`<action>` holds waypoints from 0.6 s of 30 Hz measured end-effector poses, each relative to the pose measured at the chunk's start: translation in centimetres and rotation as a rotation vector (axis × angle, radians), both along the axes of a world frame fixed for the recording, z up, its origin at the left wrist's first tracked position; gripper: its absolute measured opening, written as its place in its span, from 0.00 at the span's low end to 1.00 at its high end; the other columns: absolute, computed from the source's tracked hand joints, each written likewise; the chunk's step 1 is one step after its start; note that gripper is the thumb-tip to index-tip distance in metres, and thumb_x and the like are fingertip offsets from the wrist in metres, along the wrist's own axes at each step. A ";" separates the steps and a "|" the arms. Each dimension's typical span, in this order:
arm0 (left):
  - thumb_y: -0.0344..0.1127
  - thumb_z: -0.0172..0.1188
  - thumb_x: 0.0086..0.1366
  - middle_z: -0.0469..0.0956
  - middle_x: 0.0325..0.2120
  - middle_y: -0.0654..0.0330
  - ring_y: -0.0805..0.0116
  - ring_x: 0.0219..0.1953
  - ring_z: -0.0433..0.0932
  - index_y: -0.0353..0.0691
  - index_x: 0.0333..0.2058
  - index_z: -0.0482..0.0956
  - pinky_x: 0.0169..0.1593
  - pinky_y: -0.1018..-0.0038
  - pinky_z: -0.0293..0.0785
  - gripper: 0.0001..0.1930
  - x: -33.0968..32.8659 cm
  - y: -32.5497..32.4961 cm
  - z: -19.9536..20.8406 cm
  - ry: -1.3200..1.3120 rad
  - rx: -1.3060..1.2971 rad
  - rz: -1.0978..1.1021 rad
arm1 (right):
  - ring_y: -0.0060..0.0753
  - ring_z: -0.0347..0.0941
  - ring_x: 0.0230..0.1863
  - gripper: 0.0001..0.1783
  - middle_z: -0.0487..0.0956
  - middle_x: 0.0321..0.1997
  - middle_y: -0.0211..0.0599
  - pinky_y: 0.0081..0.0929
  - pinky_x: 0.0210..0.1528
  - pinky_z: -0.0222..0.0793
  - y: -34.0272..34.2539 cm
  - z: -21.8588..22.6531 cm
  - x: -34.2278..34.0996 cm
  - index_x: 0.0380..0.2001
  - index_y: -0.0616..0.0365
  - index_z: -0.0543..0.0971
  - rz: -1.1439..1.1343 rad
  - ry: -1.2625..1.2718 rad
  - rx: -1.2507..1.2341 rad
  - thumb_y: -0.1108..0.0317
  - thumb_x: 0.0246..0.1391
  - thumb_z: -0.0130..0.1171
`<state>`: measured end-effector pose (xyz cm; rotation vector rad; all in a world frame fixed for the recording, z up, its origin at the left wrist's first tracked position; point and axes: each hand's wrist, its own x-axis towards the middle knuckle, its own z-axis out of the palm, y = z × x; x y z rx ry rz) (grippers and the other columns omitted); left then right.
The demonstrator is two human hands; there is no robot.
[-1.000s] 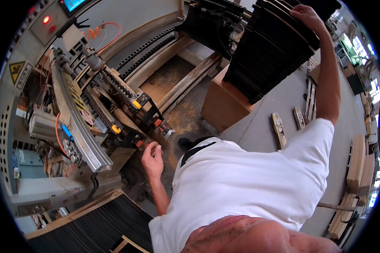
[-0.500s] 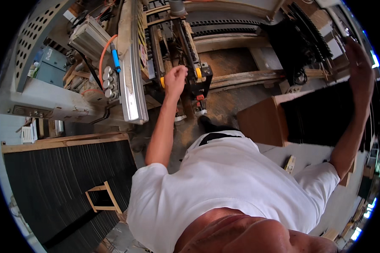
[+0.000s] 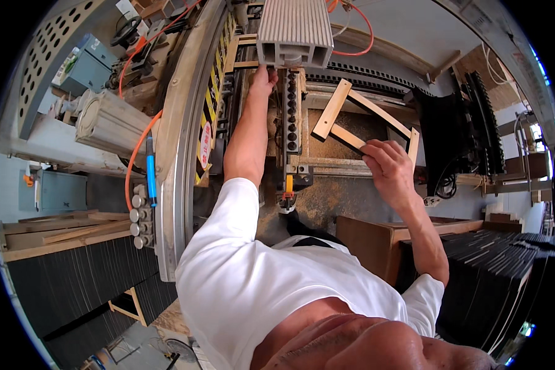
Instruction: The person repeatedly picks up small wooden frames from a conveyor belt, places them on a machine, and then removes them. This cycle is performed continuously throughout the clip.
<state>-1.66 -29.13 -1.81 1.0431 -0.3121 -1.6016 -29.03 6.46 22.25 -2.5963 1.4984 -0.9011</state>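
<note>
White rounded label with red printed characters sits on the yellow-and-black striped strip along the long grey metal rail. Right hand grasps a pale wooden four-sided frame with dark edges, fingers closed on its near bar; the rest of the frame extends beyond the fingertips, tilted, above the sawdust-strewn floor. Left hand reaches to the ribbed grey metal block, just beside another pale wooden frame; fingertips partly hidden, can't tell whether they grip anything.
</note>
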 end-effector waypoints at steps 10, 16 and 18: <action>0.40 0.57 0.67 0.78 0.29 0.60 0.69 0.27 0.78 0.38 0.39 0.76 0.32 0.70 0.79 0.11 -0.5 22.5 2.5 0.004 -0.053 0.066 | 0.43 0.73 0.38 0.09 0.79 0.35 0.37 0.37 0.42 0.68 -11.4 -6.9 6.9 0.35 0.57 0.79 0.271 0.024 -0.031 0.71 0.47 0.61; 0.40 0.56 0.68 0.78 0.31 0.61 0.73 0.31 0.78 0.37 0.41 0.76 0.36 0.74 0.79 0.12 3.4 45.9 4.9 -0.179 0.120 0.080 | 0.45 0.72 0.39 0.11 0.80 0.35 0.39 0.39 0.43 0.68 -18.5 -14.6 15.7 0.39 0.57 0.79 0.391 0.120 -0.093 0.72 0.49 0.59; 0.40 0.56 0.68 0.79 0.31 0.61 0.73 0.31 0.79 0.36 0.41 0.76 0.36 0.74 0.79 0.13 4.3 51.1 5.5 -0.233 0.176 0.114 | 0.43 0.73 0.40 0.13 0.80 0.36 0.38 0.38 0.44 0.67 -19.7 -16.2 17.2 0.41 0.56 0.79 0.377 0.197 -0.091 0.71 0.50 0.58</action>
